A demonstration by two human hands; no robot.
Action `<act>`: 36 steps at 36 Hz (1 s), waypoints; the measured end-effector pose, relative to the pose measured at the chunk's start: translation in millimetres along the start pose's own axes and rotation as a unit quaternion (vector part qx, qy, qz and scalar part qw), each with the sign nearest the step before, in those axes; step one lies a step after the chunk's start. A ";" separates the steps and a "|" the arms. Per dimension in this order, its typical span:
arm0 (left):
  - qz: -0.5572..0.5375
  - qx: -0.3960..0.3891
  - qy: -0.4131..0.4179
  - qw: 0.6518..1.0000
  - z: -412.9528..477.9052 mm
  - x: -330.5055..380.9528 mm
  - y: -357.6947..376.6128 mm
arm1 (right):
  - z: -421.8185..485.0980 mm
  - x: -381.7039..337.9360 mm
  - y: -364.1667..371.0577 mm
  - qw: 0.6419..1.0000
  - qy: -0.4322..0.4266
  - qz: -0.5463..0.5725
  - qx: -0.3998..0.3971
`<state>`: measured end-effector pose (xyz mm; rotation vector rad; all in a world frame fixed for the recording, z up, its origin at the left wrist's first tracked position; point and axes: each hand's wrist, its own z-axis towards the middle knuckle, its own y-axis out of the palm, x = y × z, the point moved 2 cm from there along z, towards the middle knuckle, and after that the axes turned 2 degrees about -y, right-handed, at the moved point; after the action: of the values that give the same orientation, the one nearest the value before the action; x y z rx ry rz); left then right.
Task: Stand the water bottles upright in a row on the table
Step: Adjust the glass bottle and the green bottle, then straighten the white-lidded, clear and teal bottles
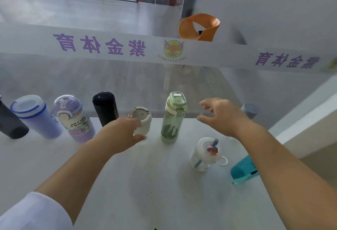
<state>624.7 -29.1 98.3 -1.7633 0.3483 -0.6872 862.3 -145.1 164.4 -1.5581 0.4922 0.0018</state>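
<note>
Several bottles stand upright in a row along the far edge of the white table [164, 184]: a dark one [11, 122], a blue-white tumbler [36, 116], a purple cartoon bottle [74, 118], a black flask [105, 107], a clear white-lidded bottle [141, 118] and a green bottle [173, 118]. My left hand [124, 133] is wrapped around the clear white-lidded bottle. My right hand [220, 116] hovers open to the right of the green bottle, holding nothing. A small clear bottle with a loop handle [206, 154] stands nearer. A teal bottle [242, 170] is partly hidden by my right arm.
A grey bottle [250, 110] shows behind my right hand at the table's right end. A glass partition with purple lettering [109, 45] runs just behind the table. An orange chair [199, 27] stands beyond it. The table's right edge drops off near the teal bottle.
</note>
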 end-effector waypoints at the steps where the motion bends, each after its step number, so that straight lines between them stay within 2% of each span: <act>1: 0.002 -0.004 0.006 1.000 -2.1 2.9 1.9 | -6.9 3.2 1.3 1.000 0.012 -0.005 -0.004; 13: -0.017 -0.081 0.095 0.992 -15.8 57.4 35.4 | -80.1 48.2 19.8 0.993 0.119 0.008 -0.018; 24: -0.019 -0.097 0.138 0.985 -3.2 125.2 60.7 | -118.4 108.8 19.4 0.988 0.151 0.000 0.031; 28: -0.040 -0.092 0.131 0.986 11.3 151.4 71.6 | -116.6 142.3 22.6 0.989 0.142 -0.017 0.030; 36: -0.083 -0.092 0.072 0.990 33.6 190.4 100.2 | -100.3 192.5 36.8 0.991 0.118 -0.004 -0.060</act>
<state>805.8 -139.8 49.2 -1.9374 0.3767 -0.9300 994.9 -297.9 77.6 -1.6869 0.6819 -0.1640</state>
